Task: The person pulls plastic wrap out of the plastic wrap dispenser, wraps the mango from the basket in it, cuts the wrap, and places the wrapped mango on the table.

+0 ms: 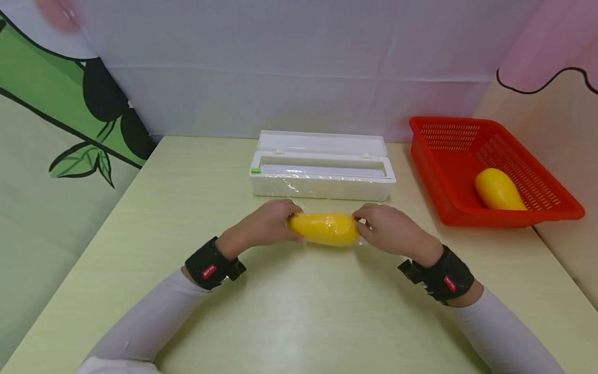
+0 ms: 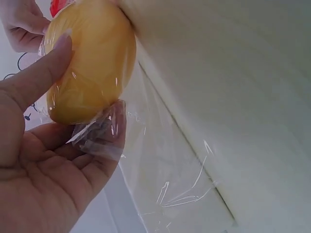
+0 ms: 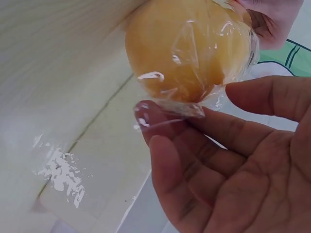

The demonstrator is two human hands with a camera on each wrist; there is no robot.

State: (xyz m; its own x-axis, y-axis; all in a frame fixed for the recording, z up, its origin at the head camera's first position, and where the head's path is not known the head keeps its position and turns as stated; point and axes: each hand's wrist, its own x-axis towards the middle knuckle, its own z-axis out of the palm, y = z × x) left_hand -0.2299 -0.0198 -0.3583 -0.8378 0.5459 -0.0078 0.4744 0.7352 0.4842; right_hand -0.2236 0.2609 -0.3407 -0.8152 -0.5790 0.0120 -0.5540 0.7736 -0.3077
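Observation:
A smooth yellow oblong fruit [image 1: 327, 228], wrapped in clear, shiny cling film [image 2: 180, 187], lies sideways between both hands over the table. My left hand [image 1: 275, 223] grips its left end, thumb on the wrapped skin and fingers under the loose film. At the other end is my right hand [image 1: 390, 228], its curled fingers holding the film's edge against the fruit, as the right wrist view shows. Beyond them, a white cling film box [image 1: 322, 189] stands with its lid [image 1: 322, 143] up and a film roll inside. Film stretches from the box's front toward the fruit.
To the right, a red plastic basket [image 1: 448, 197] with slotted walls holds another yellow fruit [image 1: 499, 189]. The pale wooden table [image 1: 280, 317] ends at the back against a hanging light cloth [image 1: 299, 98]. Printed cloth [image 1: 65, 208] borders the left side.

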